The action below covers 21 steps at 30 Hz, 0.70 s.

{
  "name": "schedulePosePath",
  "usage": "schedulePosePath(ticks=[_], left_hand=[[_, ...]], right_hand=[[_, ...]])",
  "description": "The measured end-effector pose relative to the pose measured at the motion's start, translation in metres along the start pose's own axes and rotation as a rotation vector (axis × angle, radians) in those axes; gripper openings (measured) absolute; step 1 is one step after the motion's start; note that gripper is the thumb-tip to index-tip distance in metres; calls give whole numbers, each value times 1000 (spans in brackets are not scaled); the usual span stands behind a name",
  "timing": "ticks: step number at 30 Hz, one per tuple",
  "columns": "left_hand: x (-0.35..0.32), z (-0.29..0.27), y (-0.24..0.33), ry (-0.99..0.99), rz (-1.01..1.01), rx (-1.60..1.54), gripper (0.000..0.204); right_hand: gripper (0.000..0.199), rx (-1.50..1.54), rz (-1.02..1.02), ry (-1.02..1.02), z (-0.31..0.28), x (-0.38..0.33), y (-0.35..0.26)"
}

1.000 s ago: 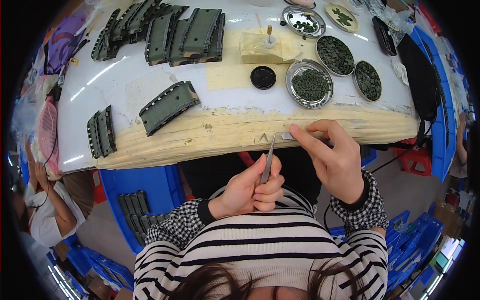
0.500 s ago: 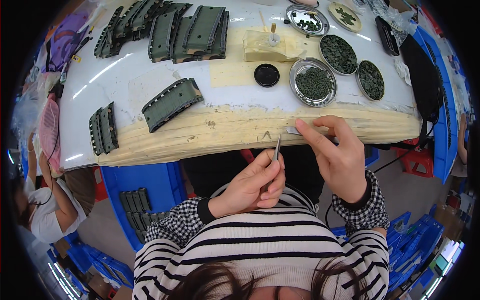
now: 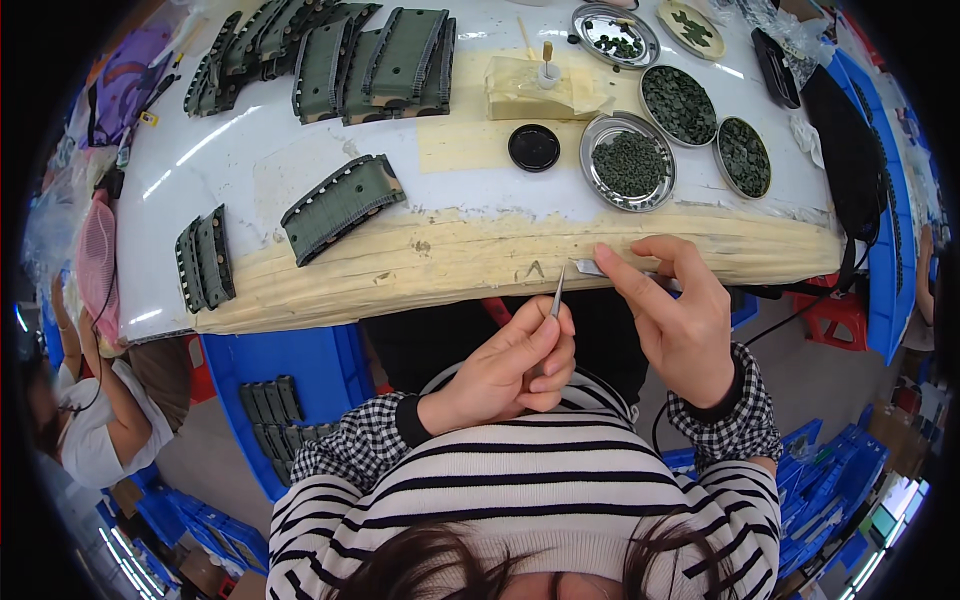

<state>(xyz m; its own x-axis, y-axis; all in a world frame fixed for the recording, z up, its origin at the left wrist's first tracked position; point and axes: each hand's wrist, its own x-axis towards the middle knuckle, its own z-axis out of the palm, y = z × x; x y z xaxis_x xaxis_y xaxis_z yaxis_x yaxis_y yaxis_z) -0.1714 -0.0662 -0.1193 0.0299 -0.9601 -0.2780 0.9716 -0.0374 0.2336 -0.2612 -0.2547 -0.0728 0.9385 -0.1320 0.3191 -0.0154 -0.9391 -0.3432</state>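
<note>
My left hand [image 3: 508, 362] is closed around a pair of metal tweezers [image 3: 558, 295], which point up over the table's near edge. Whether a tiny part sits in their tips is too small to tell. To the right, my right hand [image 3: 683, 318] grips a craft knife [image 3: 587, 267], its pale blade turned left, close to the tweezer tips. Fingers hide much of its handle. Both tools are over the tape-covered table edge [image 3: 420, 262]. Left of my hands lie a curved green camouflage panel [image 3: 342, 208] and a smaller pair of ribbed green pieces [image 3: 204, 260].
Metal dishes of small green parts stand back right, the nearest one [image 3: 630, 205] beside a black round lid [image 3: 534, 148]. A taped block [image 3: 515, 103] holds a small pot. More green panels [image 3: 402, 60] are stacked back left. A blue bin [image 3: 345, 375] sits below; another person [image 3: 110, 410] is at left.
My right hand has shifted very slightly right and down with the knife, showing more of its blade. The tweezers have moved a touch to the right.
</note>
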Motion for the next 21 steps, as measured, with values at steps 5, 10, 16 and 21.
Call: schedulePosePath(ticks=[5, 10, 16, 21], left_hand=[[1, -2, -2, -28, -11, -45, 19], [1, -1, -3, 9, -6, 41, 20], [0, -3, -5, -8, -12, 59, 19], [0, -4, -4, -27, -22, 11, 18]], right_hand=[[52, 30, -29, -18, 0, -3, -1], [51, -28, -50, -46, -1, -2, -2], [53, 77, 32, -19, -1, 0, 1], [54, 104, 35, -57, -4, -1, 0]])
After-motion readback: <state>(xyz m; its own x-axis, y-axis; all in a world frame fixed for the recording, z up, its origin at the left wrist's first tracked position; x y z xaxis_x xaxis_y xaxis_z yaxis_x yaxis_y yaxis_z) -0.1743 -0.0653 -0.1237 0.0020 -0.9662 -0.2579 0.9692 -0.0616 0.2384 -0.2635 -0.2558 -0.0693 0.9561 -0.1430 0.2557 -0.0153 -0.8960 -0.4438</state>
